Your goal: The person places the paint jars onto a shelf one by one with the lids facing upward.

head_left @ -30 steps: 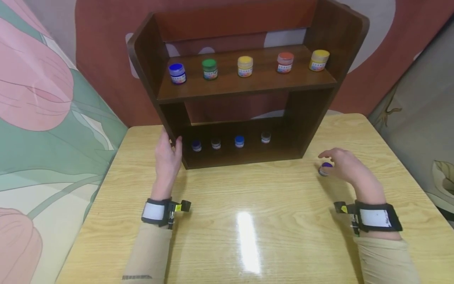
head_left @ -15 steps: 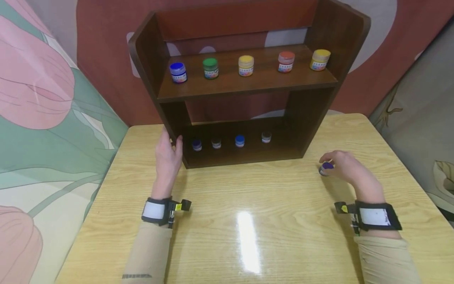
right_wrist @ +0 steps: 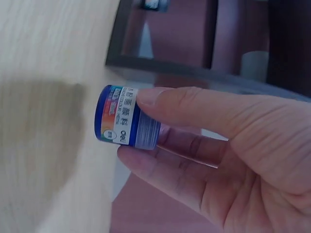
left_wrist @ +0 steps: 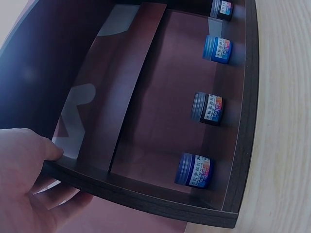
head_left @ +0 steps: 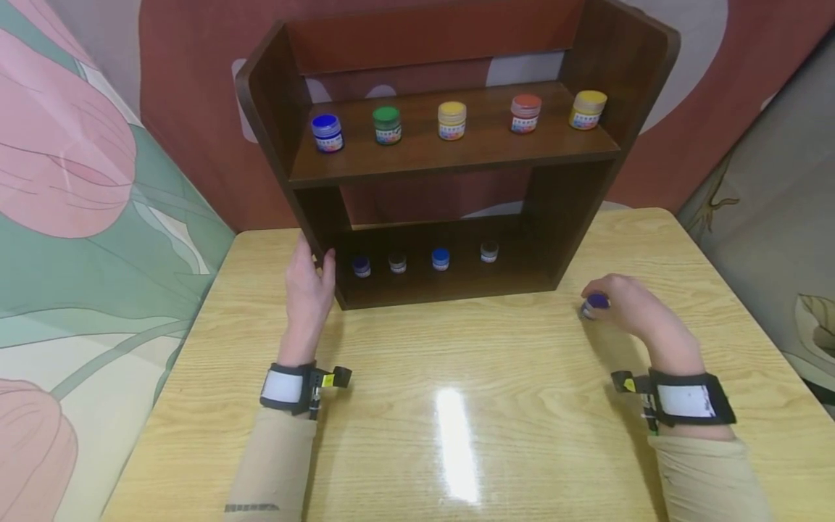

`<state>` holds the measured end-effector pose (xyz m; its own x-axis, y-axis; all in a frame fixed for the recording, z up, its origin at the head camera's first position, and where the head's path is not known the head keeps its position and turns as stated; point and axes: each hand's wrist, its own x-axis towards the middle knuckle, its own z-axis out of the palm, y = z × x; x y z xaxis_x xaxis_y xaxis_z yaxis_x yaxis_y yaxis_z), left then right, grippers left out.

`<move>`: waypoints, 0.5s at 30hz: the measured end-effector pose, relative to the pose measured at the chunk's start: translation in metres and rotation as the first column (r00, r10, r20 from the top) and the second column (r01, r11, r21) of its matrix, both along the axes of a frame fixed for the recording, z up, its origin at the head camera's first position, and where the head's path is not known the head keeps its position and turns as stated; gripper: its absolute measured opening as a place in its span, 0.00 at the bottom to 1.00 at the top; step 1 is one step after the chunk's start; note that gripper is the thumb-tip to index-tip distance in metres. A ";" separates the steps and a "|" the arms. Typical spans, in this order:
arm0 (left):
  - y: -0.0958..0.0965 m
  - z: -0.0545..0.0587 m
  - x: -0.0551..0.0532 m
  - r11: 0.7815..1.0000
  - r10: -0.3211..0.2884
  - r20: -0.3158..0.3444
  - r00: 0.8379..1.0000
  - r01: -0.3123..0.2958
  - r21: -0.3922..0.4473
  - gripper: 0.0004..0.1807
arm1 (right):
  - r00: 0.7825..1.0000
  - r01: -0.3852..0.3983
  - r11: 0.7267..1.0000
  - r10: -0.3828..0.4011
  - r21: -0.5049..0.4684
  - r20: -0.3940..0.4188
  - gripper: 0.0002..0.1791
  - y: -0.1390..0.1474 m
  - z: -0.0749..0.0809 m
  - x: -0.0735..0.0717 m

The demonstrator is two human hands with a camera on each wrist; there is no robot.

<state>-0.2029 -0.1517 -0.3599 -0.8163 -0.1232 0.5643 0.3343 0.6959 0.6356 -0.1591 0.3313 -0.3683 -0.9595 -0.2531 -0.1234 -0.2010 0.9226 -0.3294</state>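
My right hand (head_left: 629, 304) pinches a small blue-purple paint jar (right_wrist: 124, 116) by its sides, to the right of the shelf. Thumb and fingers lie on opposite sides of the jar in the right wrist view, and its printed label faces the camera. My left hand (head_left: 308, 297) grips the left side panel of a dark brown wooden shelf (head_left: 450, 163), thumb on the inner face and fingers round the outside. Several paint jars stand on its bottom level, among them a bright blue jar (head_left: 440, 259) and a dark blue jar (left_wrist: 194, 170) closest to my left hand.
On the upper level is a row of larger jars: blue (head_left: 327, 134), green (head_left: 388, 126), yellow (head_left: 451, 121), red (head_left: 525, 114) and another yellow jar (head_left: 588, 110). The shelf stands at the back of a light wooden table (head_left: 391, 406), before a patterned wall covering.
My right fingers have closed round the purple jar, which has shifted slightly up and left in the head view. The left hand keeps its place on the shelf.
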 end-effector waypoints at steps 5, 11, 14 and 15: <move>0.000 0.000 0.001 1.000 0.004 0.007 1.000 -0.004 -0.001 0.21 | 0.998 -0.028 0.999 0.026 -0.031 -0.056 0.17 -0.014 0.012 0.006; 0.000 0.000 0.000 1.000 0.006 -0.001 1.000 -0.006 -0.009 0.21 | 0.976 -0.101 0.994 0.090 -0.049 -0.197 0.16 -0.032 0.018 0.013; 0.000 0.000 0.000 1.000 0.007 -0.009 1.000 -0.007 -0.017 0.21 | 0.957 -0.140 0.989 0.123 -0.048 -0.262 0.15 -0.038 0.019 0.014; 0.000 0.000 0.000 1.000 0.007 -0.012 1.000 -0.007 -0.018 0.21 | 0.953 -0.149 0.988 0.129 -0.050 -0.275 0.15 -0.040 0.019 0.014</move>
